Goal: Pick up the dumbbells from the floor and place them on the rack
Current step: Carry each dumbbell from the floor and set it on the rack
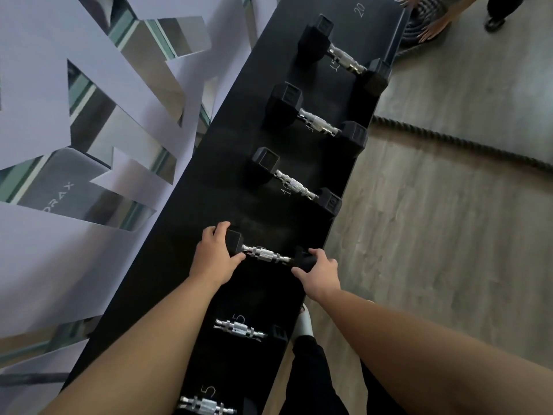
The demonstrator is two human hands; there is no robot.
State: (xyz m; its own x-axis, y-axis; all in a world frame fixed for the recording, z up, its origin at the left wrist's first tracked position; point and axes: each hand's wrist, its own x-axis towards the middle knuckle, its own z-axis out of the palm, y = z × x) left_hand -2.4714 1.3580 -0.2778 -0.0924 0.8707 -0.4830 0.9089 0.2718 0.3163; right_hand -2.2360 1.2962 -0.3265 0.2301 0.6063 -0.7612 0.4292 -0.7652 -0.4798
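Observation:
A black dumbbell with a chrome handle (266, 254) lies across the black rack (227, 187). My left hand (214, 256) grips its far head and my right hand (318, 271) grips its near head. Beyond it on the rack lie three larger dumbbells: one by the 10 mark (294, 184), one farther along (318, 121), and one by the 15 mark (344, 58). Nearer to me, two small dumbbells rest by the 5 marks (239, 328) (206, 405).
A wall panel with mirror cut-outs (89, 115) runs along the rack's left side. Wood floor (449, 235) lies to the right, with a thick rope (466, 142) trailing across it. Another person's hands (434, 28) touch a coiled rope at top right. My own shoe (305, 322) shows beside the rack.

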